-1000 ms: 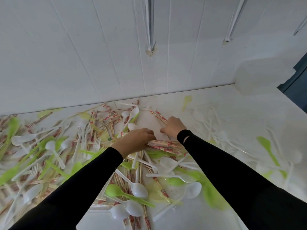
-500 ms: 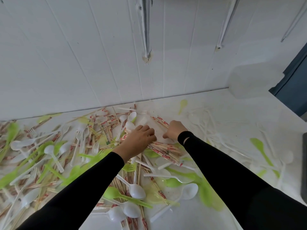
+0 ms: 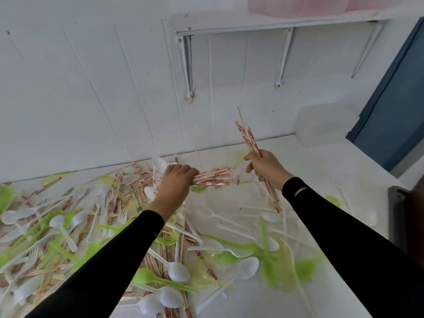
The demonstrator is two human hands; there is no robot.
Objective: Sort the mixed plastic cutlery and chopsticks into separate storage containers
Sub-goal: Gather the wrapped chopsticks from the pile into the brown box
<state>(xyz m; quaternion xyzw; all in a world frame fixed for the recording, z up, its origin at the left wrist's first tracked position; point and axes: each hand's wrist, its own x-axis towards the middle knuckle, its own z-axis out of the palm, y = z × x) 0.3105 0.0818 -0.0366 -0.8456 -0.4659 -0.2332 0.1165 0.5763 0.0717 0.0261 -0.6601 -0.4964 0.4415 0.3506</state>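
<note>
Left hand (image 3: pixel 177 180), right hand (image 3: pixel 263 169): curled grips, arms outstretched

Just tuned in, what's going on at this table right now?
A person in black sleeves is sorting a mixed heap of chopsticks and white and green plastic spoons and forks. The left hand grips a bundle of chopsticks low over the heap; the right hand holds a few loose chopsticks tilted upward above the table. A translucent container stands far right, untouched.

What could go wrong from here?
The right hand grips its few chopsticks mid-length and they fan apart, so one may slip into the pile. The left hand holds a bundle that juts past its fingers; lifted, loose sticks could drop short of the container.
</note>
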